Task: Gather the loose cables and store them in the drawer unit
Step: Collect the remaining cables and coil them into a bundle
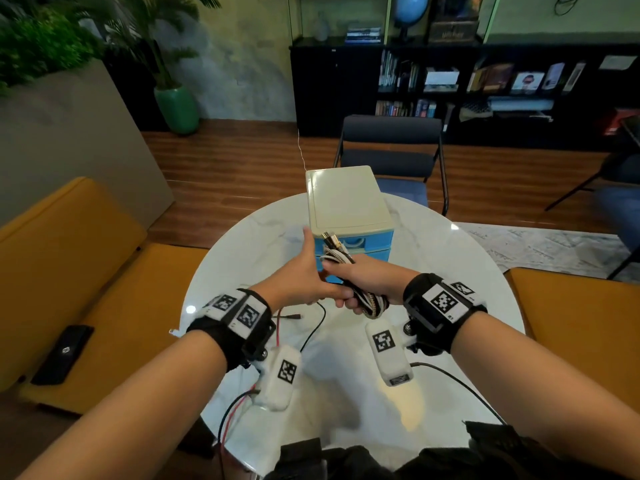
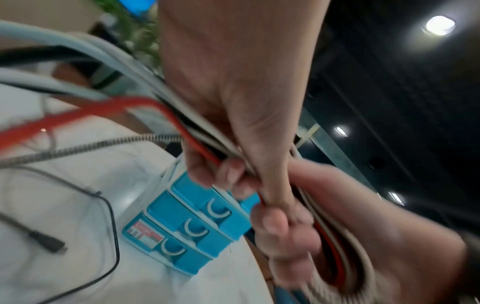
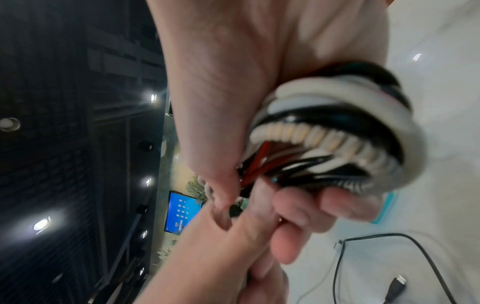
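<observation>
A cream-topped drawer unit (image 1: 346,202) with three shut blue drawers (image 2: 182,222) stands at the far side of the round white table (image 1: 433,254). In front of it, above the table, my right hand (image 1: 360,275) grips a coiled bundle of white, black, red and braided cables (image 1: 372,303). The coil bulges out of that fist (image 3: 337,139). My left hand (image 1: 308,271) meets it from the left, its fingers (image 2: 223,174) curled round strands running out of the same bundle. A loose black cable (image 1: 313,330) and a thin red lead (image 1: 287,317) lie on the table under my hands.
Yellow sofa seats (image 1: 86,258) flank the table left and right; a black device (image 1: 64,353) lies on the left one. A dark chair (image 1: 391,150) stands behind the drawer unit. A black plug (image 2: 46,240) lies on the tabletop near the drawers.
</observation>
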